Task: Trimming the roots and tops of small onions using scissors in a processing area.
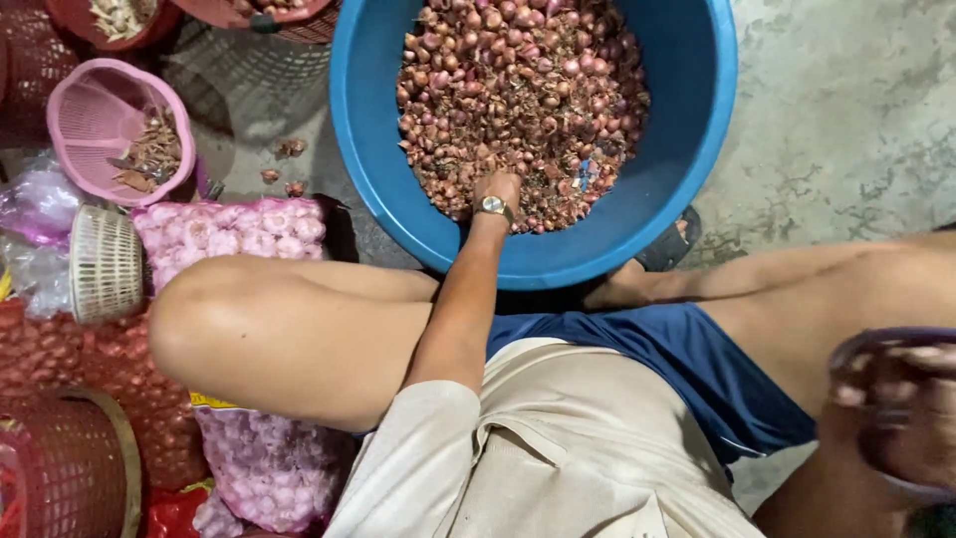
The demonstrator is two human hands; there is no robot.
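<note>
A large blue basin (687, 120) sits on the floor in front of me, holding a heap of small red shallots (518, 90) and loose skins. My left hand (498, 187), a gold watch on its wrist, reaches into the near edge of the heap. Its fingers are buried among the shallots, so its grip is hidden. My right hand (901, 418) is blurred at the lower right, close to the camera. It grips a round purple-rimmed container (876, 344). My bare knees lie on either side of the basin.
A pink basket (85, 120) with peels stands at the left, a small white basket (105, 264) below it. Net bags of garlic (234, 229) and a red net bag of shallots (90, 369) lie by my left knee. A brown basket (60, 468) stands at the lower left. Bare concrete floor (846, 120) shows at the right.
</note>
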